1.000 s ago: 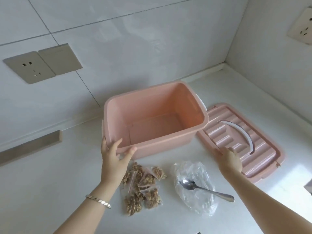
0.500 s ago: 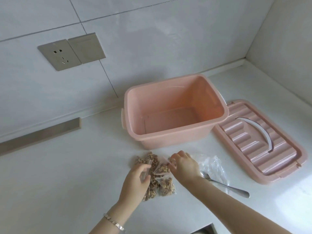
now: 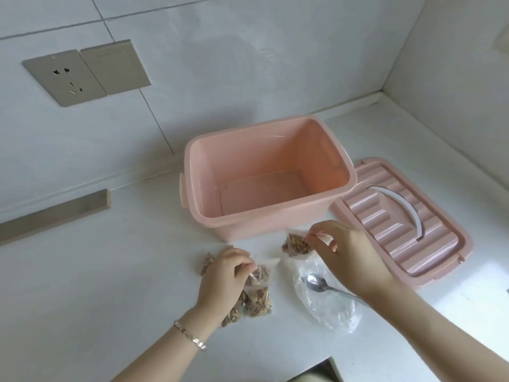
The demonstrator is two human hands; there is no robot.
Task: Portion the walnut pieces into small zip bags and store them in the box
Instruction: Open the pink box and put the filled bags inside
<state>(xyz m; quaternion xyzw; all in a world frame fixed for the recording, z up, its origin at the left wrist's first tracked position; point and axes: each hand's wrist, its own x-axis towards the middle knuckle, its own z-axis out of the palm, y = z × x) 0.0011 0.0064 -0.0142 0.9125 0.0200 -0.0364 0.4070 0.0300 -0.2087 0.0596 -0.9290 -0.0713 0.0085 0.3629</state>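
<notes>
Two hands: left hand pinches left bag of walnuts; right hand pinches right bag, just before the box.
Box: lid off, bare floor showing.
Loose bags: walnut-filled, under left hand.
Lid: right of box.

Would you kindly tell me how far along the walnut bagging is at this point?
Done: walnuts are portioned into small zip bags on the counter; the large plastic bag under the spoon looks emptied. In hand: the right hand pinches one filled bag near the box, the left hand pinches another. Left: the box is empty, its lid off beside it.
</notes>
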